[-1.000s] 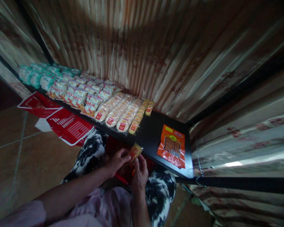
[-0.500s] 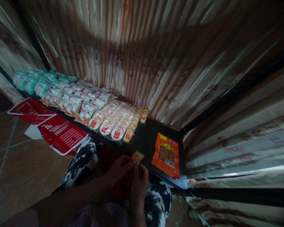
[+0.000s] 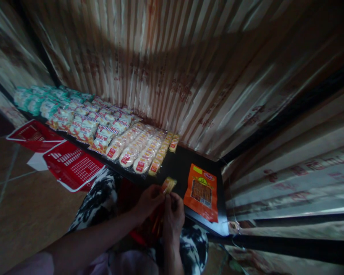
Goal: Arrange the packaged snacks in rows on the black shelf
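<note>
A small yellow snack packet (image 3: 169, 184) in clear wrap is pinched at the shelf's front edge. My left hand (image 3: 149, 199) grips its left end between thumb and fingers. From below, my right hand (image 3: 174, 212) has its curled fingers closed on the lower edge of the same packet. Past my hands, similar yellow packets (image 3: 161, 154) form a row, with a single one (image 3: 174, 143) beside the row's far end. To the right lies an orange snack pouch (image 3: 201, 193), flat on the black shelf (image 3: 179, 162).
Round wrapped crackers (image 3: 141, 164), white snack bags (image 3: 84, 128) and green bags (image 3: 50, 107) fill the shelf leftward. Red printed bags (image 3: 74, 164) hang at its front left. A pleated curtain (image 3: 172, 68) rises behind, and a dark bar (image 3: 292, 248) runs at right.
Both hands have moved slightly up and right with the yellow packet, which has turned a little. The view has shifted slightly; the rows on the shelf look the same.
</note>
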Tool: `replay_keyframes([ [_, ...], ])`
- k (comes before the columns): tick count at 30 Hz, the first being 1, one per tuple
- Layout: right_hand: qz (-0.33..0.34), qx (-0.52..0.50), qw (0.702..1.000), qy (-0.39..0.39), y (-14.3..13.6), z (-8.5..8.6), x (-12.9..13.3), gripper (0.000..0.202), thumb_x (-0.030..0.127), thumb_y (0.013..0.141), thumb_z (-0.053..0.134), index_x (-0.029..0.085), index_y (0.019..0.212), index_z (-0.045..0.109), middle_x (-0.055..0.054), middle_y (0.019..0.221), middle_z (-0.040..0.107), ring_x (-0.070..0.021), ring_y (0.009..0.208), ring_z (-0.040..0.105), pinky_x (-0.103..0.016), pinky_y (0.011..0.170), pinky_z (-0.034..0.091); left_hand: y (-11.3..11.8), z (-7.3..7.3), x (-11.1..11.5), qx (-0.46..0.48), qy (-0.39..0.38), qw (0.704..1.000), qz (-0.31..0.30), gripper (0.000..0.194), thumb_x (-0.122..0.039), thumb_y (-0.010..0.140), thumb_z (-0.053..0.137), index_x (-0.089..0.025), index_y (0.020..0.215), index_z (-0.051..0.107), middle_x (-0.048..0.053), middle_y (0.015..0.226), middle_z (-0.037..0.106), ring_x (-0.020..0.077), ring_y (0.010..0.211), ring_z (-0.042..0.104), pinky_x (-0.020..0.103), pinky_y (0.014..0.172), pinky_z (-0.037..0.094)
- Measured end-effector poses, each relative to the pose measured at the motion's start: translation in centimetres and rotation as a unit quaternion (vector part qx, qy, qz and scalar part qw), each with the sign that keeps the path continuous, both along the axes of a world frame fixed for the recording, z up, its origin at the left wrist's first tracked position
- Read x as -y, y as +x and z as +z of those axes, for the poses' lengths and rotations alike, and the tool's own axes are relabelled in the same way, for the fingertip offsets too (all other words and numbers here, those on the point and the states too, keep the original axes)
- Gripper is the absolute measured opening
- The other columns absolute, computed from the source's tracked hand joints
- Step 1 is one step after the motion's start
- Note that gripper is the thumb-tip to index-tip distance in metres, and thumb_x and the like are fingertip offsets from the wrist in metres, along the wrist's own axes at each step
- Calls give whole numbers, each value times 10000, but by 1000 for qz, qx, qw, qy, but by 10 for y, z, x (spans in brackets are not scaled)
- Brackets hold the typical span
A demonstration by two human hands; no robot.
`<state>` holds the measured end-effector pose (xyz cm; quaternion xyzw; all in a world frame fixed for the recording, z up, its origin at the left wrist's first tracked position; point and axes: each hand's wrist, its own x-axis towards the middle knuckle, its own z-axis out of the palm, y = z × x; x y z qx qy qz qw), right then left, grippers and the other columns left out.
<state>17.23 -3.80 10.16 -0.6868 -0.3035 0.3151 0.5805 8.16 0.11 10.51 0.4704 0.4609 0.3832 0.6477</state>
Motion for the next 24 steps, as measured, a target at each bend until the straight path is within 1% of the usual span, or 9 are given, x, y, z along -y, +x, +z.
replay_keyframes([
  [4, 1, -7, 1000, 14, 1, 2, -5, 392, 496, 692, 583, 184, 928, 555, -45, 893, 650, -186, 857, 599, -292, 778, 449, 5, 3, -5, -32, 16, 999, 3, 252, -271, 735, 591, -131, 945, 595, 68, 931, 650, 202, 900, 590, 279, 793, 441],
  [8, 1, 13, 1000, 21, 5, 5, -11, 371, 477, 706, 571, 175, 922, 564, -48, 895, 651, -182, 856, 598, -295, 786, 446, 12, 3, -10, -88, 24, 995, 27, 303, -245, 742, 580, -124, 1020, 596, 93, 1033, 643, 215, 973, 584, 305, 864, 433],
  [11, 0, 45, 999, 13, 8, 6, -15, 349, 460, 716, 562, 170, 909, 576, -49, 881, 654, -183, 850, 598, -298, 788, 440, 16, 4, -13, -91, 37, 995, 32, 299, -217, 758, 549, -130, 1040, 590, 92, 1055, 643, 206, 984, 589, 309, 882, 435],
  [15, 9, 47, 999, 8, 13, 4, -20, 367, 458, 724, 545, 163, 940, 571, -62, 897, 660, -191, 866, 603, -307, 796, 439, 22, 6, -16, -89, 43, 994, 38, 251, -199, 764, 541, -138, 1004, 586, 85, 1021, 653, 189, 950, 604, 295, 860, 449],
  [19, 17, 68, 998, -4, 17, 0, -24, 393, 464, 749, 505, 155, 981, 579, -89, 976, 650, -204, 923, 597, -314, 821, 434, 29, 1, -21, -112, 58, 990, 58, 223, -201, 770, 548, -152, 985, 579, 71, 986, 650, 171, 913, 603, 284, 836, 455],
  [24, 31, 90, 995, -14, 22, -4, -30, 429, 458, 784, 460, 153, 1057, 588, -108, 1080, 633, -216, 1001, 578, -323, 849, 427, 36, -6, -26, -136, 68, 985, 84, 253, -218, 765, 563, -144, 1007, 570, 88, 1014, 627, 187, 940, 588, 323, 866, 443],
])
